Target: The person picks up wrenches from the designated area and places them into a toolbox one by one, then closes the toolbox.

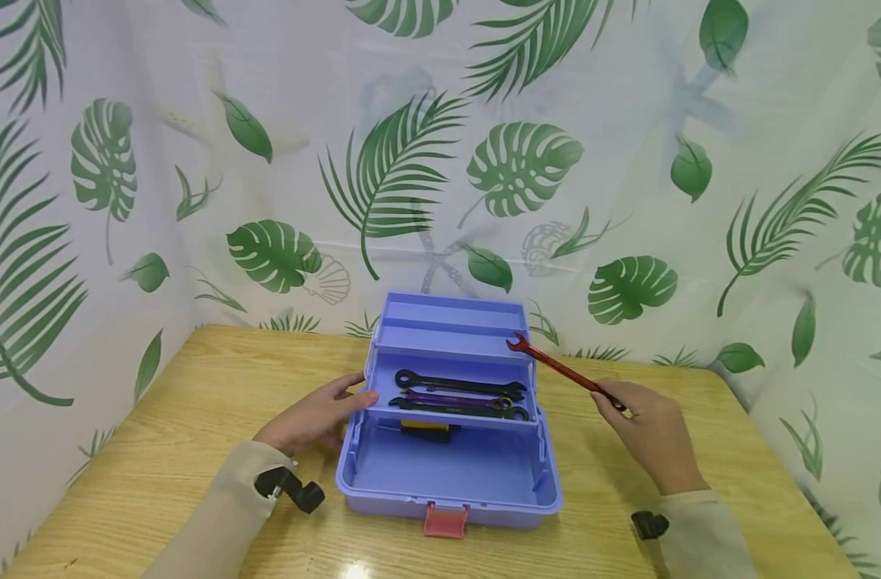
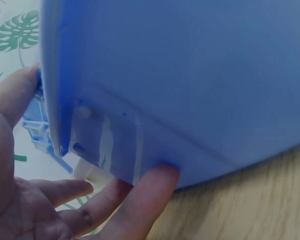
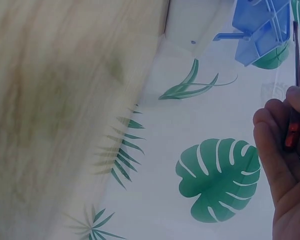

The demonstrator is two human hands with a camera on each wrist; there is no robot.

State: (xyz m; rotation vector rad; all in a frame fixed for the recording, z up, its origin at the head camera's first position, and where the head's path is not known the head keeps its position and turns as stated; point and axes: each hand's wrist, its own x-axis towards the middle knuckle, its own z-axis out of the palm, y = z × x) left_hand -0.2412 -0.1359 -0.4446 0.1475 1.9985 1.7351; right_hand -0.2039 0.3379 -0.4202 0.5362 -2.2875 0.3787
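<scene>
A blue-violet toolbox [image 1: 383, 504] stands opened on the table, its tiered trays raised toward the back. My left hand [image 1: 313, 416] holds its left side, thumb over the edge of the lower tray [image 1: 455, 366]. The left wrist view shows a fingertip [image 2: 162, 177] pressing the outer wall. Several wrenches lie in that tray, among them a black wrench [image 1: 458, 383] and a purple wrench [image 1: 448, 399]. To the right, my right hand [image 1: 653, 434] grips a red wrench [image 1: 563, 370] by one end. Its open-jaw end points up-left, overlapping the tray's right edge in the head view.
A yellow and black object [image 1: 426, 430] sits at the back of the toolbox's bottom compartment, partly hidden under the tray. The pink latch [image 1: 445, 521] hangs at the front. Behind the wooden table [image 1: 267, 362] hangs a leaf-printed curtain [image 1: 288, 185].
</scene>
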